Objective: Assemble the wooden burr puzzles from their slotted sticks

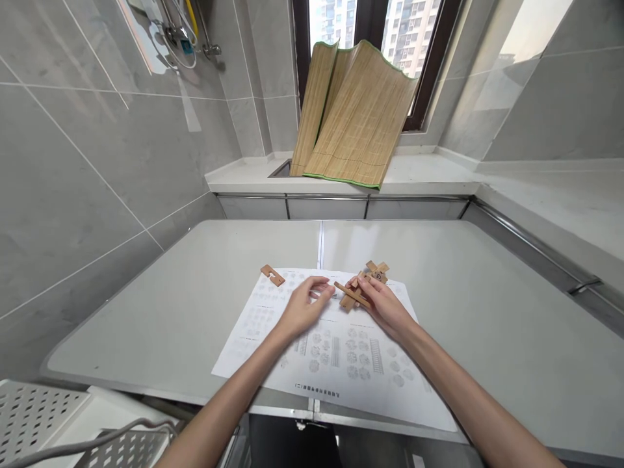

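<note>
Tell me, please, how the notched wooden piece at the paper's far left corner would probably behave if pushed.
The wooden piece looks flat and small, so it is probably stiff and light. Its straight edges and low, flat lie suggest sliding rather than rolling or tipping. The thin paper beneath might shift along with it.

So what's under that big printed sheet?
The grey tabletop: its centre seam vanishes beneath the far edge of the printed sheet and reappears at the near edge. Anything else underneath is covered.
</note>
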A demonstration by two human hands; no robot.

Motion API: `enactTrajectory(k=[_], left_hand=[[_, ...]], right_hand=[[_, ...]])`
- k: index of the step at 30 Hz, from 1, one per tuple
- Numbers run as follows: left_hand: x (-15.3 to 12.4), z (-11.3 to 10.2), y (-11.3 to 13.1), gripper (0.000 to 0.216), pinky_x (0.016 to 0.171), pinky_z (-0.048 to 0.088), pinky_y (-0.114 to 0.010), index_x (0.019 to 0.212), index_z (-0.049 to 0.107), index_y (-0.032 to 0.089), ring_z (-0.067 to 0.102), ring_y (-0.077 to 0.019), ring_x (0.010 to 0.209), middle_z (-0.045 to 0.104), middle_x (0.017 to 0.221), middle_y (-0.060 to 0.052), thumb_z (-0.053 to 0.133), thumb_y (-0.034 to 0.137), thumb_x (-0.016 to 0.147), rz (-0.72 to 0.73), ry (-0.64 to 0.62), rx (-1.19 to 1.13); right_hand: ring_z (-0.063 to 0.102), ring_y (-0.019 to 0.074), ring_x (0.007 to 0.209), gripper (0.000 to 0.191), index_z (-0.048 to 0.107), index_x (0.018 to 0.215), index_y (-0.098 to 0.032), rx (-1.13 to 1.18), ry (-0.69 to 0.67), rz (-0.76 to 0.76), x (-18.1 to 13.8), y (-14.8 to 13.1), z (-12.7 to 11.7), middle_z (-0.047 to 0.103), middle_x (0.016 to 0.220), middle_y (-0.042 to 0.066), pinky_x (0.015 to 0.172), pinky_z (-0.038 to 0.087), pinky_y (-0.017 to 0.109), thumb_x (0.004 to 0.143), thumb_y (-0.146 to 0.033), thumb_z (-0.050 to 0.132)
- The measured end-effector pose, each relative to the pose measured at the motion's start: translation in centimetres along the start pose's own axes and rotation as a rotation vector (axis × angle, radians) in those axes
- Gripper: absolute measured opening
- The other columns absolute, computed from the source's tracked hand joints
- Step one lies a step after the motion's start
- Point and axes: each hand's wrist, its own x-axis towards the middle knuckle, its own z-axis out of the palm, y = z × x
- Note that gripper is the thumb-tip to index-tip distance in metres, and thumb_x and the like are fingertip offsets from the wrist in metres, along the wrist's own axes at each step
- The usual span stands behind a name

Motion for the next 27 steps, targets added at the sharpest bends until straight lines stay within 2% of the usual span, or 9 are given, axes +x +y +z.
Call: enactTrajectory(k=[3,5,8,11,15,19,23,27], left_hand=[[0.1,3.0,1.4,0.039,0.099,0.055,-0.043,0.115,0.069,0.020,0.070,-0.0278,0.112,0.075,0.121,-0.012,0.063,0.054,0.098,-0.001,-0.065,-0.170],[0.2,4.3,2.0,0.037,0.107,0.052,-0.044,0.117,0.070,0.021,0.068,-0.0284,0.122,0.073,0.129,-0.012,0.062,0.053,0.099,0.028,-0.076,-0.247],[0.5,5.3,2.8,0.039,0.119,0.044,-0.045,0.125,0.070,0.023,0.060,-0.0287,0.136,0.069,0.137,-0.011,0.057,0.052,0.102,0.038,-0.062,-0.305],[0.6,5.5,2.9,0.042,0.120,0.042,-0.044,0.127,0.069,0.022,0.059,-0.0288,0.138,0.071,0.135,-0.011,0.055,0.053,0.103,0.033,-0.052,-0.299],[0.8,5.3,2.2,0.043,0.106,0.051,-0.042,0.121,0.068,0.018,0.068,-0.0283,0.118,0.075,0.122,-0.012,0.055,0.055,0.102,0.012,-0.037,-0.271],[0.8,5.1,1.9,0.045,0.091,0.056,-0.038,0.109,0.066,0.017,0.072,-0.0273,0.101,0.077,0.106,-0.010,0.056,0.060,0.100,-0.017,-0.040,-0.255],[0.5,4.7,2.2,0.046,0.086,0.056,-0.038,0.101,0.064,0.019,0.074,-0.0271,0.096,0.077,0.100,-0.010,0.053,0.064,0.100,-0.021,-0.044,-0.209],[0.1,4.2,2.1,0.050,0.081,0.058,-0.037,0.091,0.061,0.020,0.076,-0.0240,0.079,0.076,0.083,-0.007,0.045,0.066,0.103,-0.015,-0.115,-0.240]], right_hand=[[0.065,0.0236,0.100,0.047,0.073,0.094,-0.026,0.051,-0.021,-0.030,-0.1,0.0,0.3,0.070,0.100,0.004,0.088,0.054,0.034,0.082,-0.071,0.077],[0.066,0.0252,0.106,0.048,0.073,0.097,-0.026,0.034,-0.038,-0.067,-0.1,0.2,0.4,0.073,0.103,0.005,0.096,0.053,0.037,0.082,-0.071,0.076],[0.066,0.0254,0.111,0.045,0.075,0.104,-0.026,-0.013,-0.047,-0.118,0.0,0.4,0.3,0.075,0.111,0.006,0.106,0.048,0.039,0.088,-0.069,0.072],[0.065,0.0249,0.115,0.043,0.077,0.109,-0.028,-0.057,-0.018,-0.167,0.1,0.4,0.1,0.074,0.116,0.005,0.111,0.044,0.040,0.092,-0.066,0.069],[0.063,0.0256,0.118,0.043,0.080,0.103,-0.027,-0.170,0.056,-0.228,0.1,-0.1,0.0,0.073,0.119,0.006,0.110,0.045,0.038,0.091,-0.068,0.069],[0.060,0.0264,0.116,0.044,0.080,0.099,-0.027,-0.223,0.068,-0.240,0.1,-0.5,-0.2,0.071,0.119,0.006,0.105,0.047,0.038,0.092,-0.069,0.065],[0.058,0.0266,0.114,0.040,0.079,0.098,-0.029,-0.181,0.098,-0.231,0.2,-0.2,-0.6,0.071,0.114,0.004,0.106,0.043,0.039,0.093,-0.066,0.066],[0.058,0.0266,0.109,0.039,0.079,0.097,-0.029,-0.165,0.082,-0.233,0.2,-0.1,-0.5,0.070,0.110,0.004,0.104,0.043,0.041,0.093,-0.066,0.067]])
